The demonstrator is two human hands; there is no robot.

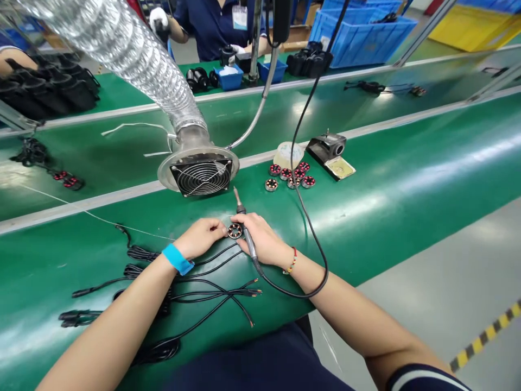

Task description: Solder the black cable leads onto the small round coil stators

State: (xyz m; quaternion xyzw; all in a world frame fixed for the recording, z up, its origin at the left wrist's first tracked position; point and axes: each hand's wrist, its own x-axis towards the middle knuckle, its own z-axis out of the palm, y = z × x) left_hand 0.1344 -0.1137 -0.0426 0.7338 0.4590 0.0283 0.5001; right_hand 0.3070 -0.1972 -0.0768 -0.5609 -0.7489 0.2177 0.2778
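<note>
My left hand (202,238), with a blue wristband above it, is closed, thumb and fingertips at the left edge of a small round motor stator (235,231) with copper windings. In my right hand (264,239) lies a soldering iron (249,244), its tip pointing away from me, up past the stator. The right fingers also come close to the stator's right side; whether they touch it I cannot tell. Black cables (203,297) with bare copper ends lie below my hands. Several red and copper stators (286,174) sit together farther back.
A fume extractor fan (204,178) on a silver duct (150,65) hangs ahead of my hands. The iron's black cord (311,217) loops over my right forearm. A soldering stand (326,146) with a yellow sponge stands back right. Across the bench, a co-worker's gloved hand (158,20) holds a black part.
</note>
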